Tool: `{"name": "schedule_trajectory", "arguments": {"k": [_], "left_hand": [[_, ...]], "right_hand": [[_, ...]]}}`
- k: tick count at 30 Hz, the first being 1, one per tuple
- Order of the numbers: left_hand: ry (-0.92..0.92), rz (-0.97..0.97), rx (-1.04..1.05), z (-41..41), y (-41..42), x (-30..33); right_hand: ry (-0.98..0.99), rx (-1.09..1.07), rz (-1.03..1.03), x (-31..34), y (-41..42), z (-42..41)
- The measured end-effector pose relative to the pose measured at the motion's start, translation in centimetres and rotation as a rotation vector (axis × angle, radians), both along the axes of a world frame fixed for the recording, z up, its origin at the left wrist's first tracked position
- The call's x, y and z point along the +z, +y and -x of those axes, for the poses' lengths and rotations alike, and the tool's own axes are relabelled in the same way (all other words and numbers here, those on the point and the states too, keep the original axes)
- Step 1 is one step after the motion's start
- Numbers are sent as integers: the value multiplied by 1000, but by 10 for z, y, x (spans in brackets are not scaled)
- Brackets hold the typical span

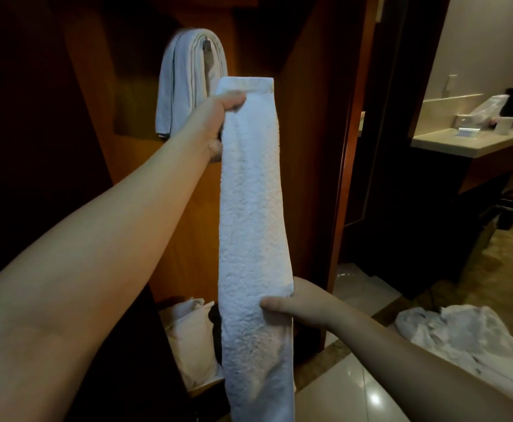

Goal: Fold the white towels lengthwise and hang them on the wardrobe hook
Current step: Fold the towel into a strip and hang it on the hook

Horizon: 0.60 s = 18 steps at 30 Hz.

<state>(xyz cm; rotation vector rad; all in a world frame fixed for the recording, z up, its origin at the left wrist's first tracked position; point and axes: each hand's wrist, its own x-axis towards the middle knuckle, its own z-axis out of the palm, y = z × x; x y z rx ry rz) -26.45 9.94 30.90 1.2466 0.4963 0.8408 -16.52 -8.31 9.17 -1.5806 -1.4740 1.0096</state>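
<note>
- The left hand [224, 117] grips the top of the folded white towel [252, 226].
- The right hand [294, 303] pinches it lower down.
- The towel is a long strip that runs up and down.
- The wardrobe hook [207, 44] is up and a bit left, past the left hand, which is nearer.
- A hung towel [182, 83] already sits there.

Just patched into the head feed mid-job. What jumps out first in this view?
A long white towel, folded into a narrow strip, runs down the middle of the frame; the left hand grips it near its top and the right hand pinches it lower down. Behind it, upper centre, other folded towels hang on the wardrobe hook. A crumpled white heap lies on the floor at lower right.
</note>
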Motion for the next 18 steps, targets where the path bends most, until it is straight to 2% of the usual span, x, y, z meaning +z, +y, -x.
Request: {"name": "schedule_trajectory", "arguments": {"k": [5, 9, 12, 13, 15, 17, 18], "left_hand": [[89, 65, 103, -11, 24, -16], [164, 135, 164, -17, 37, -37], [182, 152, 108, -21, 44, -62], [214, 132, 66, -23, 44, -72], [408, 23, 48, -25, 41, -91], [611, -138, 184, -25, 31, -109], [626, -228, 263, -22, 22, -116]], "right_hand": [[-101, -66, -44, 8, -9, -5], [0, -106, -53, 14, -16, -9], [59, -106, -71, 25, -16, -13], [78, -111, -86, 29, -14, -15], [159, -136, -115, 37, -8, -22], [274, -195, -146, 47, 0, -30], [320, -235, -163, 51, 4, -34]]}}
